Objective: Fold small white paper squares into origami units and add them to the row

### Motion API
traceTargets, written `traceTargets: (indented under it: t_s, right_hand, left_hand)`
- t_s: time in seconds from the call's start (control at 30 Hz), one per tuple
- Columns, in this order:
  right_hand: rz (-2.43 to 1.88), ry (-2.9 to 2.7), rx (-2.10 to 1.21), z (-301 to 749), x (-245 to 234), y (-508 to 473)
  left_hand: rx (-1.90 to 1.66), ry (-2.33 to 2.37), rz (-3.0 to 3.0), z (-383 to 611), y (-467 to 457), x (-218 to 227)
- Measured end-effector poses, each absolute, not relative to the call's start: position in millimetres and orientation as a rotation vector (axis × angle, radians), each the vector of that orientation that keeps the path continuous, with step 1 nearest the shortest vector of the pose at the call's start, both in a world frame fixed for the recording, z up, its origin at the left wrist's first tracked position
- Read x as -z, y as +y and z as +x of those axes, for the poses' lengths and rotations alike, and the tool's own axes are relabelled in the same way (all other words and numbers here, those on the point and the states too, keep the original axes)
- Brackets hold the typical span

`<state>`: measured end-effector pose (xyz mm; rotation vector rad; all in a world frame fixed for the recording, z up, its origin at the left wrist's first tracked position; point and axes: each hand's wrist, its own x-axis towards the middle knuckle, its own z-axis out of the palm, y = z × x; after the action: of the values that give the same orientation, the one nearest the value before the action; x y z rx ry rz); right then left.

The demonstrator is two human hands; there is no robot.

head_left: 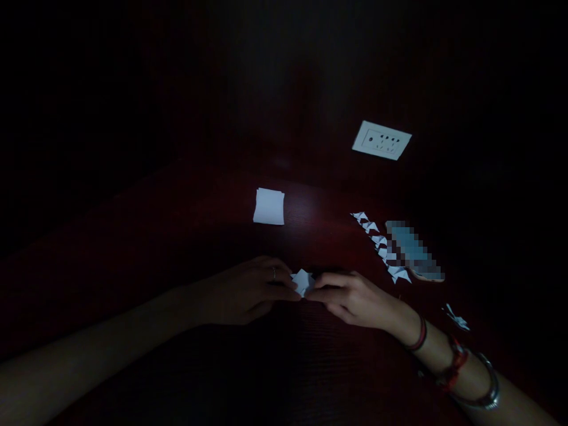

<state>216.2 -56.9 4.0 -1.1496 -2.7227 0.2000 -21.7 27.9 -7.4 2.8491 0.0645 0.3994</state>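
A small folded piece of white paper (303, 282) is held between both hands above the dark red table. My left hand (257, 290), with a ring on one finger, pinches its left side. From the right, my right hand (352, 296) grips the opposite edge between thumb and fingers. Several pointed folds show on the paper, but its finished form is too small to make out. Beyond the hands lies a stack of square white paper sheets (269, 207). To the right, several small folded paper pieces (379, 241) lie in a slanting row.
A blurred-out phone-like object (415, 251) lies beside the row of folded pieces. Nearer the right forearm is another crumpled or folded paper bit (457, 318). A white power socket (382, 140) is set in the dark wall behind. The surroundings are very dim.
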Motion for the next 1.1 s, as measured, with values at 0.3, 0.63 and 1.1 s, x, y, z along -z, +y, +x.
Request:
traceTargets:
  t_s: [0.3, 0.63, 1.1]
  right_hand:
    - [-1.128, -2.85, 0.05, 210.3, -8.9, -59.4]
    - [-1.131, -2.762, -0.237, 214.8, -12.1, -59.0]
    - [-1.06, -2.533, -0.407, 223.0, -7.1, -56.8]
  left_hand:
    - [-0.373, 0.031, 2.893, -21.6, 27.7, 4.2]
    - [-0.402, 0.032, 2.903, -21.1, 27.1, 5.7]
    - [-0.497, 0.034, 2.934, -21.6, 24.4, 9.7]
